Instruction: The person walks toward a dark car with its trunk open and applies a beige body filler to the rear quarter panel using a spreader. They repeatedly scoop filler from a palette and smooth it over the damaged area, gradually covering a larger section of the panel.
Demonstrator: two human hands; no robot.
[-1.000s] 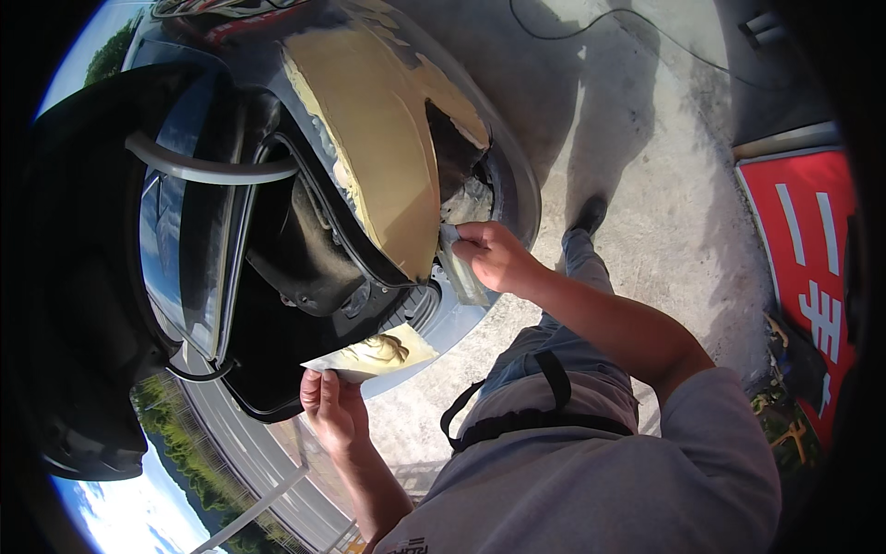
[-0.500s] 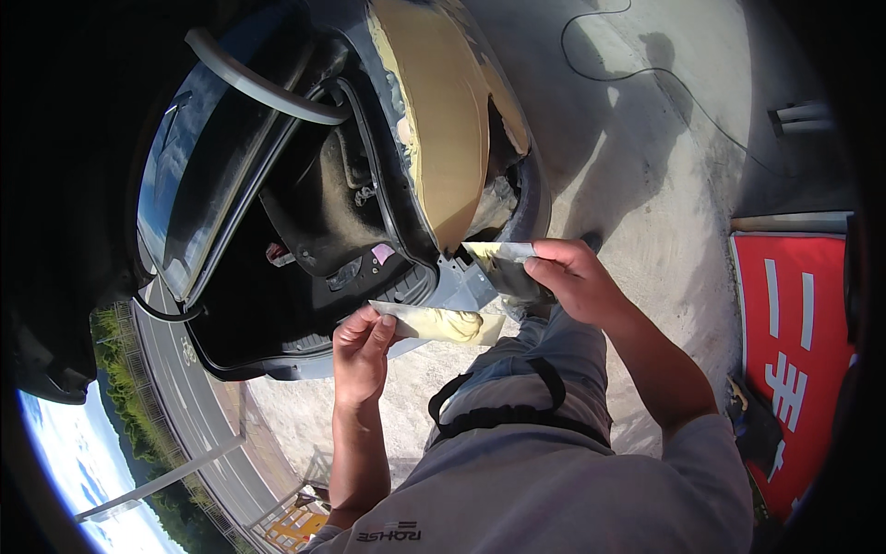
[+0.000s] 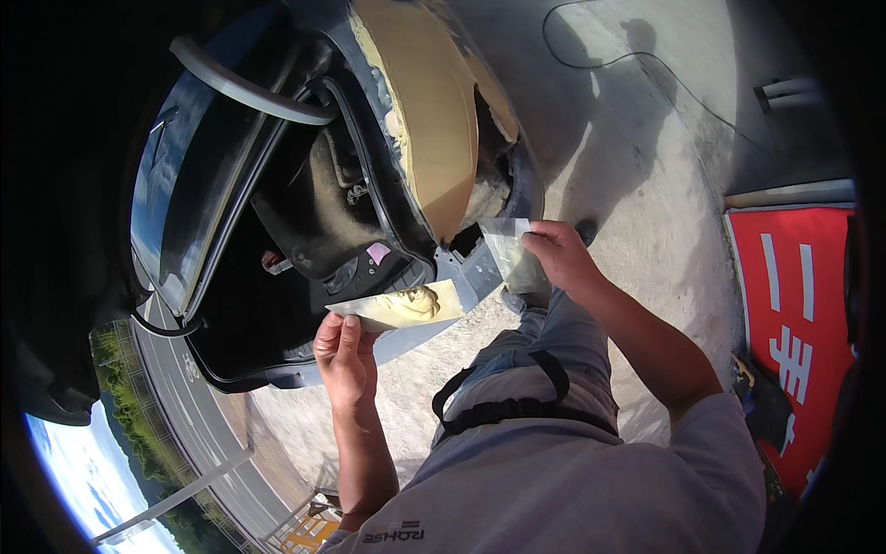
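Observation:
My left hand (image 3: 347,355) pinches one end of a flat, pale putty spreader (image 3: 449,297), held roughly level. A thick, swirled lump of cream-yellow body filler (image 3: 411,302) lies on its upper face. Between thumb and fingers, my right hand (image 3: 565,258) grips a second, translucent spreader (image 3: 508,245), tilted with its blade hanging down. The two spreaders are apart. Just beyond them is the rear corner of a car, whose body panel (image 3: 432,129) is coated in tan filler with a ragged yellow edge. Neither spreader visibly touches that panel.
The car's trunk (image 3: 305,217) is open, its raised lid with glass (image 3: 208,175) at left. A dark opening gapes in the rear corner. A black cable (image 3: 646,57) runs over the concrete ground (image 3: 637,194). A red banner (image 3: 784,277) lies at right; a road (image 3: 198,379) passes at lower left.
The left spreader has moved left and tipped, its far end now higher. My right hand has moved slightly up and turned its spreader from nearly level to blade downward. The view has shifted a little.

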